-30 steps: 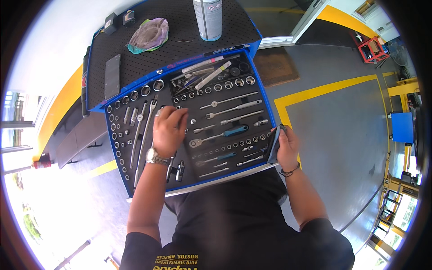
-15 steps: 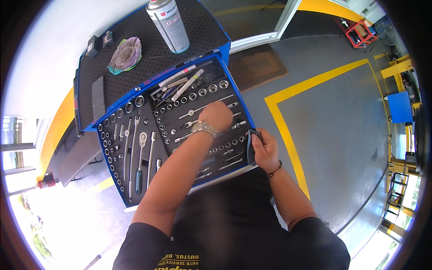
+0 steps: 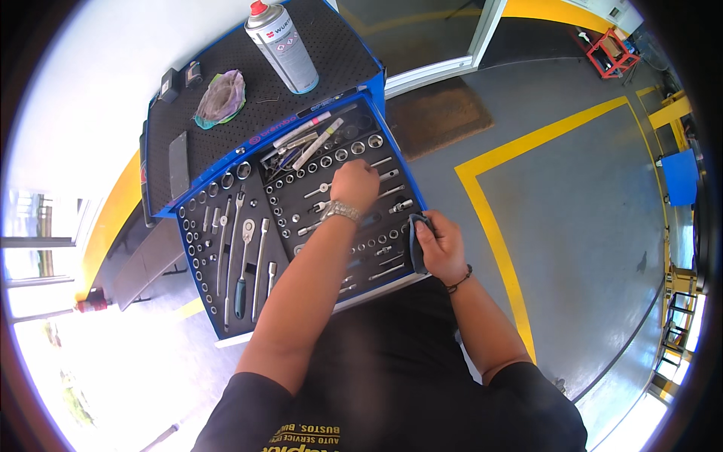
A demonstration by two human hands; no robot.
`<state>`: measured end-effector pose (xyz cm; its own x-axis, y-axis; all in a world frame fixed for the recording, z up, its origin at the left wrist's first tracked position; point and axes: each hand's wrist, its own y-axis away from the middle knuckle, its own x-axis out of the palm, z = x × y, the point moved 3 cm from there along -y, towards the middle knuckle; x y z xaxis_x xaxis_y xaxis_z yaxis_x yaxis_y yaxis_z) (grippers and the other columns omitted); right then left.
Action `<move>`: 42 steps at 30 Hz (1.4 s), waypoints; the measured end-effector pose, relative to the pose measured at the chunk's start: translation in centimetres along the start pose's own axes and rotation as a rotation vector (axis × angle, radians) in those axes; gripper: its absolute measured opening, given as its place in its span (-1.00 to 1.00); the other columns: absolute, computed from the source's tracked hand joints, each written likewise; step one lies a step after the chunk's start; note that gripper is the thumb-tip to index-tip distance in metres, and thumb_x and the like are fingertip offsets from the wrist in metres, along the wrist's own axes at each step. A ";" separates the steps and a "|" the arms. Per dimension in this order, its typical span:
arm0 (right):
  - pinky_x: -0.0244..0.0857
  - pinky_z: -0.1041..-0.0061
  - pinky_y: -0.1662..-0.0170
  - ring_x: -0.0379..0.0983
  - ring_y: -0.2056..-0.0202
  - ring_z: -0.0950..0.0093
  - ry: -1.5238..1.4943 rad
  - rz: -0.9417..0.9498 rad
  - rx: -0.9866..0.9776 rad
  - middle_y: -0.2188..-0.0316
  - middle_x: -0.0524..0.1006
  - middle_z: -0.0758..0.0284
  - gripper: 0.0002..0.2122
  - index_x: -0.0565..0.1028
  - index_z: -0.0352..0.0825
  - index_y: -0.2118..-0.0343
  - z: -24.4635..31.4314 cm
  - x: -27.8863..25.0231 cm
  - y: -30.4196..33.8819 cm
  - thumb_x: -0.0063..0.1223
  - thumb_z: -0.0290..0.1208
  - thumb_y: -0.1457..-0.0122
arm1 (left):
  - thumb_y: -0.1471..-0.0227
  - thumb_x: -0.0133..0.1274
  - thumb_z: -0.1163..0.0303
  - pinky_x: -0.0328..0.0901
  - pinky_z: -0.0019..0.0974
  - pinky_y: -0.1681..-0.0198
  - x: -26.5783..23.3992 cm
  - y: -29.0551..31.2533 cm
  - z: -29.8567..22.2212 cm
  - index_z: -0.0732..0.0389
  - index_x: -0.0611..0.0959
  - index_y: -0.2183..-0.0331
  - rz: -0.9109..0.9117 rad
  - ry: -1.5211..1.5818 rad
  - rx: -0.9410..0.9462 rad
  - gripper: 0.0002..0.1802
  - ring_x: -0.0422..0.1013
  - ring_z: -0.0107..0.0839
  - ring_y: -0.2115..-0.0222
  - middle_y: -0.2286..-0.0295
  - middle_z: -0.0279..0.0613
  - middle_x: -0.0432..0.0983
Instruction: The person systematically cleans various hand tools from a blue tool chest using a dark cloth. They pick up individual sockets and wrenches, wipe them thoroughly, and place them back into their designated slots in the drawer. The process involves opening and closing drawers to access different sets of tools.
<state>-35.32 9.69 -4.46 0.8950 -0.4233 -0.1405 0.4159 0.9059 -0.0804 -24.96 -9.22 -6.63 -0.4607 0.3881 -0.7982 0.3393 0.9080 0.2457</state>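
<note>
An open tool drawer (image 3: 263, 154) lies in front of me, its dark foam tray set with chrome sockets, extension bars and ratchets. My left hand (image 3: 356, 186), a metal watch at its wrist, is closed over the right half, near a row of sockets (image 3: 326, 161) and a sliding T-bar (image 3: 316, 190). Its fingertips point down out of sight, so whatever they hold is hidden. At the drawer's right edge, my right hand (image 3: 443, 245) grips a folded blue-grey cloth (image 3: 416, 245). A ratchet with a teal handle (image 3: 240, 298) rests in the left half.
Behind the drawer, the cabinet's perforated top (image 3: 256, 120) carries a spray can (image 3: 286, 53) with a red cap, a crumpled cloth (image 3: 222, 99), two small dark boxes (image 3: 170, 84) and a flat grey bar (image 3: 179, 164). A brown mat (image 3: 437, 117) and yellow floor lines (image 3: 489, 215) lie to the right.
My left hand has shifted slightly left and farther back over the sockets. The right hand keeps its grip on the cloth at the edge. The whole view has turned a little.
</note>
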 end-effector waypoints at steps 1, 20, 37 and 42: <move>0.30 0.58 0.38 0.43 0.46 0.66 -0.001 0.001 0.004 0.52 0.56 0.27 -0.83 0.49 -0.44 0.29 -0.2 0.1 0.1 -0.01 -0.41 -0.27 | 0.00 0.04 0.24 0.41 -0.09 0.11 0.1 -0.5 0.6 0.19 0.72 0.33 0.038 -0.031 0.049 -0.72 0.54 0.00 0.25 0.34 0.05 0.62; 0.23 0.62 0.41 0.32 0.49 0.71 -0.076 -0.033 -0.050 0.58 0.49 0.41 -0.81 0.49 -0.44 0.30 -0.5 0.3 0.3 0.00 -0.38 -0.28 | -0.10 0.10 0.47 0.21 -0.37 0.47 -6.7 3.2 1.3 0.20 0.65 0.32 0.303 1.264 0.051 -0.93 0.24 -0.56 0.59 0.59 -0.43 0.39; 0.07 0.71 0.42 0.15 0.46 0.79 -0.246 -0.003 0.080 0.56 0.35 0.60 -0.82 0.49 -0.41 0.27 -2.6 0.6 -0.2 -0.05 -0.38 -0.33 | -0.11 0.11 0.40 0.32 -0.30 0.37 -11.9 12.0 -1.3 0.15 0.58 0.26 0.466 1.693 0.477 -0.88 0.42 -0.35 0.42 0.36 -0.12 0.49; 0.09 0.72 0.40 0.17 0.45 0.79 -0.227 -0.003 0.066 0.53 0.38 0.59 -0.82 0.50 -0.41 0.26 -2.5 0.5 -0.2 -0.07 -0.39 -0.33 | -0.12 0.09 0.40 0.39 -0.24 0.30 -12.1 12.8 -1.7 0.18 0.52 0.30 0.447 1.746 0.423 -0.89 0.49 -0.22 0.36 0.30 -0.01 0.53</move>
<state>-35.30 9.27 -6.98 0.9040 -0.4190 0.0855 0.4216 0.9067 -0.0143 -16.40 -2.09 7.12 -0.4168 0.5109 0.7519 0.6904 0.7160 -0.1038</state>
